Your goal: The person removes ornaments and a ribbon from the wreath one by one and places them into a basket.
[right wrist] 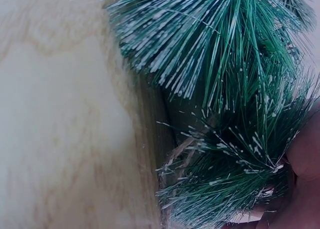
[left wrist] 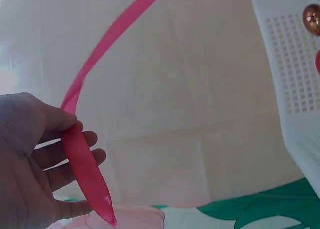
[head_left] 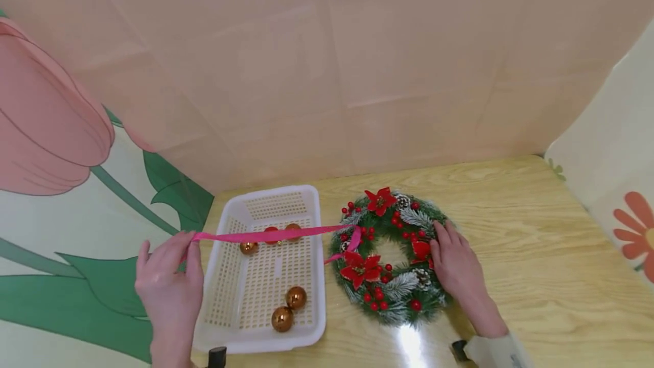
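My left hand (head_left: 171, 277), raised over the basket's left side, pinches a pink ribbon (head_left: 276, 235) between thumb and index finger. A short loose end of the ribbon (left wrist: 87, 171) hangs past the fingers in the left wrist view. From there the ribbon stretches across the basket to the left side of a green Christmas wreath (head_left: 403, 288), where another tail dangles. Red poinsettias, berries and frosted pine cones decorate the wreath. My right hand (head_left: 457, 263) grips the wreath's right side; in the right wrist view its fingers are partly hidden behind green bristles.
A white plastic basket (head_left: 321, 294) stands left of the wreath. It holds several copper-coloured balls (head_left: 282, 319) and a red one (head_left: 271, 234). The wood-grain table (head_left: 531, 231) extends to the right. A beige covered wall (head_left: 357, 72) rises behind.
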`<act>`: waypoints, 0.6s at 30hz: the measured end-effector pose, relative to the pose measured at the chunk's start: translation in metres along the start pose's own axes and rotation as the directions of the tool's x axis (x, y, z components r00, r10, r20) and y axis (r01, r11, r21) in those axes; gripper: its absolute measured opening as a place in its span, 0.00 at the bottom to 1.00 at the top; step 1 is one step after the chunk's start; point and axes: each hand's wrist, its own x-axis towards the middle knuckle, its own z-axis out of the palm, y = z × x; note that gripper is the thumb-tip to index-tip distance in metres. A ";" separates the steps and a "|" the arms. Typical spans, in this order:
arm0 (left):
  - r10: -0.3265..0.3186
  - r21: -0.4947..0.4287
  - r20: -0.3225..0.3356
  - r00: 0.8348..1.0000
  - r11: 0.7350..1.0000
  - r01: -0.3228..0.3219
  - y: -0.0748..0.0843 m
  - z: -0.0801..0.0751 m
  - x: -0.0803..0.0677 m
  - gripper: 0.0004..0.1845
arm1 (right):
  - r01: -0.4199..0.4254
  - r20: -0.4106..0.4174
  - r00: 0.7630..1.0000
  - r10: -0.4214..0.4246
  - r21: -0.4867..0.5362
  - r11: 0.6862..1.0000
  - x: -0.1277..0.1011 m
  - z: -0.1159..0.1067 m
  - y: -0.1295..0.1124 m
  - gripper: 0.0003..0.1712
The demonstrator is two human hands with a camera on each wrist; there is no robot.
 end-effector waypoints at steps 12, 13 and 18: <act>-0.177 0.109 -0.229 0.957 0.972 0.206 -0.037 -0.030 0.001 0.07 | -0.005 0.019 1.000 0.005 0.003 1.000 0.002 -0.001 0.001 0.30; -0.201 0.112 -0.244 0.949 0.966 0.234 -0.039 -0.034 0.001 0.07 | -0.005 0.018 1.000 0.005 0.002 1.000 0.002 0.000 0.001 0.30; -0.309 0.170 -0.316 0.897 0.912 0.374 -0.049 -0.054 0.002 0.10 | 0.002 0.008 1.000 -0.002 0.000 1.000 0.002 0.000 0.002 0.30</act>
